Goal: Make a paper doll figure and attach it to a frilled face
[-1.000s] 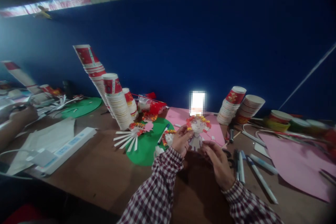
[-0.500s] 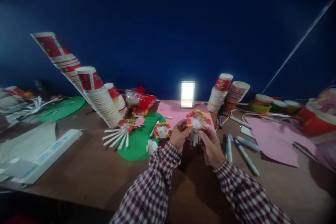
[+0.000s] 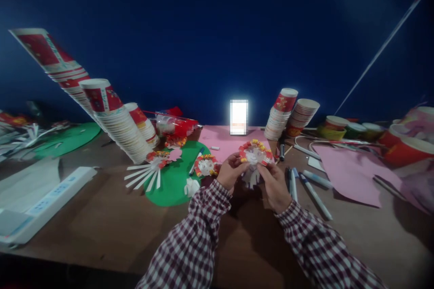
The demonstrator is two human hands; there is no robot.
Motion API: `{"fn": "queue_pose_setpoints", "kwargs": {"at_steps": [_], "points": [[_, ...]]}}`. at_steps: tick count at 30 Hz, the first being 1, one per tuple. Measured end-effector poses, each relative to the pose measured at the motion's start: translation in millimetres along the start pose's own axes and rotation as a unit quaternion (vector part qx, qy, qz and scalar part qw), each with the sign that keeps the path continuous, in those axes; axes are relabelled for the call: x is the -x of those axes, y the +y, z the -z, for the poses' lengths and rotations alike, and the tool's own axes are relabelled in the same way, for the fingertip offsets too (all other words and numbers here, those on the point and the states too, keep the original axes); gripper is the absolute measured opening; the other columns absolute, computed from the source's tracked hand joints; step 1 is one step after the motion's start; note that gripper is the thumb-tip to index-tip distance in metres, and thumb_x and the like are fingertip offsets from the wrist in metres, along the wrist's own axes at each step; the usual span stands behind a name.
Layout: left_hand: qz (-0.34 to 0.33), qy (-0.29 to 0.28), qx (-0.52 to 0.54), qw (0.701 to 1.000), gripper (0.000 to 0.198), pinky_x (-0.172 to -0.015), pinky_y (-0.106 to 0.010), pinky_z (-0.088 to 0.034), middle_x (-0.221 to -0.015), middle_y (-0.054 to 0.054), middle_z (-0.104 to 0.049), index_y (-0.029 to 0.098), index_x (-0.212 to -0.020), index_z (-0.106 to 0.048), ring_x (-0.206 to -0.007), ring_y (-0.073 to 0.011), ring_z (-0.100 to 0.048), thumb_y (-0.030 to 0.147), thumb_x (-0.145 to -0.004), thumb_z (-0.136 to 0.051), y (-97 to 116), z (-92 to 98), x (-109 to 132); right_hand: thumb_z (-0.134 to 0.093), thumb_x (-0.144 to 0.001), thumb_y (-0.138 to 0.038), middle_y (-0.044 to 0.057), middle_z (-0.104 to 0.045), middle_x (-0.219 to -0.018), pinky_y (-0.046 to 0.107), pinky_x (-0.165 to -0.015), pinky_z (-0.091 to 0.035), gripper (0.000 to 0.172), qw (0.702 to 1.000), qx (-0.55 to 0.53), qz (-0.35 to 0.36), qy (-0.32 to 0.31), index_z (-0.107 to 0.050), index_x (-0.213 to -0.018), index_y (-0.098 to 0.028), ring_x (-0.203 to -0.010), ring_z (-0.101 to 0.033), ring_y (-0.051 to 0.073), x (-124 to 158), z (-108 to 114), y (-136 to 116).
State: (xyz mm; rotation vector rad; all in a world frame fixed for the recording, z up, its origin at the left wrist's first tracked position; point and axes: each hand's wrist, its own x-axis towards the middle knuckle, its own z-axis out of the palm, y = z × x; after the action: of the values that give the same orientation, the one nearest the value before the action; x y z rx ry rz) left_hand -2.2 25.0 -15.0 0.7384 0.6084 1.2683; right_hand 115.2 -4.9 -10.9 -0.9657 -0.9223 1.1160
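Observation:
A paper figure (image 3: 253, 154) with a red and yellow ruffled rim, a pale middle and white strips hanging below is held up over the table. My left hand (image 3: 232, 171) pinches its left side, and my right hand (image 3: 274, 186) pinches its lower right side; the fingertips nearly meet at its middle. Beside my left hand, a similar ruffled ring (image 3: 206, 165) lies partly on a green paper sheet (image 3: 169, 194). Another ruffled piece (image 3: 159, 160) with fanned white strips rests at that sheet's left edge.
Tall stacks of paper cups (image 3: 118, 128) lean at the left; shorter stacks (image 3: 278, 115) stand behind my right hand. Markers (image 3: 315, 195) and pink paper (image 3: 352, 178) lie to the right. A white power strip (image 3: 54, 205) is at the left. A bright pixelated rectangle (image 3: 239, 117) stands behind.
The view has shifted slightly, so the cup stacks and table items sit further left and a little higher. Both hands still hold the paper figure, whose hanging strips now show more.

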Motion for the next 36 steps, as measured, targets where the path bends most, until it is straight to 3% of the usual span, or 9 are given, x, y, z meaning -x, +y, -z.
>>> {"fn": "queue_pose_setpoints", "kwargs": {"at_steps": [8,23,28,36], "points": [[0.004,0.009,-0.023,1.0,0.048,-0.074,-0.031,-0.05,-0.082,-0.006,-0.071,0.012,-0.089,-0.06,-0.072,-0.0173,-0.066,0.02,-0.048,-0.085,1,-5.0,3,-0.072,-0.068,-0.036,0.002,-0.07,-0.073,0.029,-0.065,-0.053,0.023,1.0,-0.003,-0.018,-0.006,-0.067,-0.082,-0.019,-0.074,-0.067,0.019,1,1,0],[-0.019,0.044,-0.021,0.999,0.062,-0.081,-0.036,-0.05,-0.086,-0.008,-0.071,0.012,-0.102,-0.057,-0.078,-0.0203,-0.067,0.023,-0.048,-0.086,-3,-9.6,4,-0.072,-0.067,-0.039,0.001,-0.069,-0.069,0.028,-0.065,-0.053,0.025,1.0,0.014,-0.014,0.004,-0.066,-0.081,-0.019,-0.07,-0.066,0.017,0,1,1],[-0.015,0.032,-0.017,0.999,0.072,-0.081,-0.036,-0.05,-0.089,-0.008,-0.071,0.014,-0.113,-0.053,-0.08,-0.0205,-0.067,0.022,-0.049,-0.086,-3,-11.0,6,-0.071,-0.068,-0.038,0.001,-0.07,-0.073,0.029,-0.066,-0.054,0.023,1.0,0.019,-0.01,0.004,-0.066,-0.081,-0.02,-0.068,-0.066,0.017,-1,1,-1],[0.0,0.016,-0.021,1.0,0.059,-0.082,-0.036,-0.049,-0.084,-0.006,-0.071,0.014,-0.1,-0.058,-0.078,-0.0203,-0.067,0.023,-0.049,-0.086,-3,-8.9,6,-0.07,-0.069,-0.038,0.002,-0.07,-0.074,0.029,-0.064,-0.053,0.025,1.0,0.031,0.0,0.003,-0.068,-0.085,-0.019,-0.067,-0.065,0.017,-3,4,-1]]}}
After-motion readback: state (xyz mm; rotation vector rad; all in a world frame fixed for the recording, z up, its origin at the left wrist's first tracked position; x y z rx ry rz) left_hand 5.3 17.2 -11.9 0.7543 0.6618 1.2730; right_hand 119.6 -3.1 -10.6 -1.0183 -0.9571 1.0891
